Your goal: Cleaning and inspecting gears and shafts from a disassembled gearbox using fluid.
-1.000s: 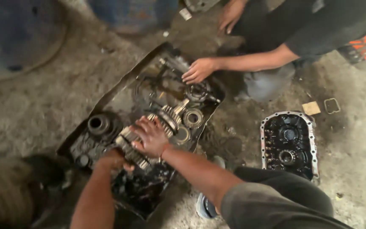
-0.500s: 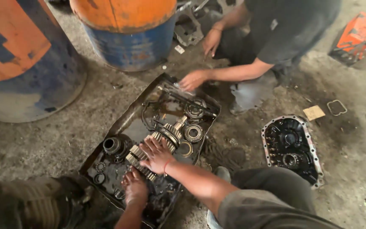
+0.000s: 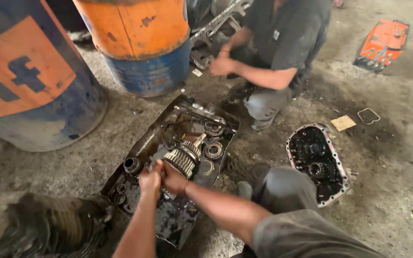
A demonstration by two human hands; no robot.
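— Where are your hands right now?

— Both are low in the middle, pressed together over the greasy metal tray. Your left hand is curled into a fist around the near end of the gear shaft, and your right hand is wrapped around it just beside the left, touching it.

— Can you see what the fingers grip?

— Not exactly. The near end of the shaft is hidden under your knuckles; only the ribbed gears and the thin far tip show, tilted up and away from you.

— What lies around it?

— A bearing ring sits just right of the shaft in the tray, another ring farther back, and a dark cup-shaped part just left of your left hand. The tray's near end is black with oil and its small parts are hard to make out.

— And beyond the tray?

— A dark cover plate lies on the concrete to your right, beside your knee. Two drums stand behind, the blue and orange drum cut off at the left edge. Another person crouches opposite, head out of frame; one hand rests on metal parts there.
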